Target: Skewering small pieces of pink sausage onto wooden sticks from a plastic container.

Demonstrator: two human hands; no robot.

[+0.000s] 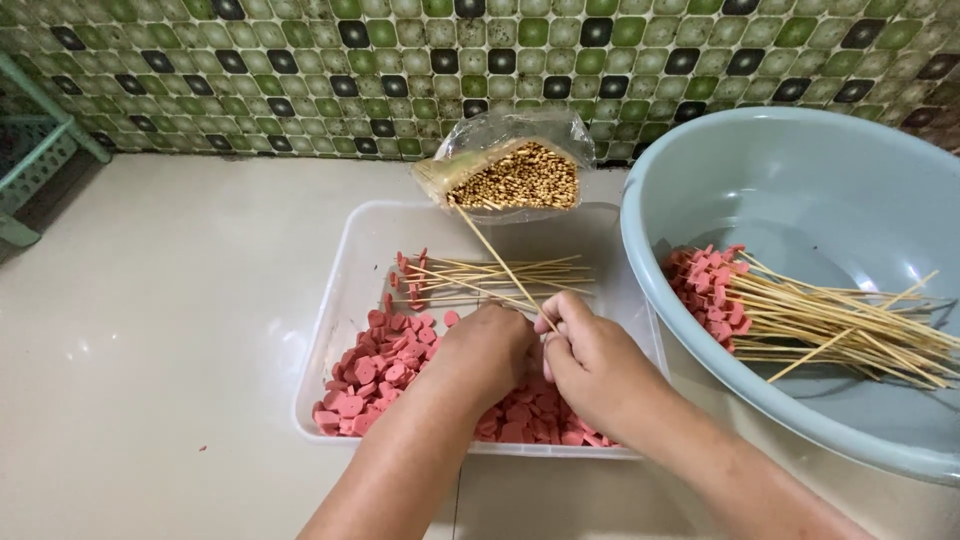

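My left hand (487, 352) and my right hand (592, 362) meet over a clear plastic tray (352, 262) that holds several pink sausage slices (372, 378). The right hand pinches a thin bamboo skewer (490, 250) that slants up and to the left toward the bag. The left hand's fingers curl at the skewer's near end; what they hold is hidden. Several finished skewers (480, 278) with pink slices on their left tips lie across the tray's far half.
A clear bag of bamboo skewers (512, 175), ends toward me, leans on the green tiled wall. A pale blue basin (800, 200) at right holds a pile of loaded skewers (820, 318). A teal rack (35, 150) stands far left on the white floor.
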